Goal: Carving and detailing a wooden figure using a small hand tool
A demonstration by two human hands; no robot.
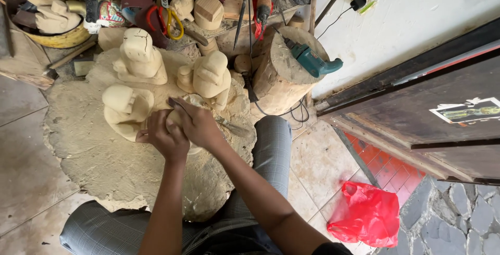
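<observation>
In the head view, the left hand (165, 138) is closing its grip around a pale wood carving (179, 117) on the sawdust-covered floor (88, 151), just near of three other carved figures (136, 57). The right hand (200, 125), touching the left one, is gripping a thin dark carving tool (174, 103). The tool's long axis is pointing far-left, over the carving's top.
</observation>
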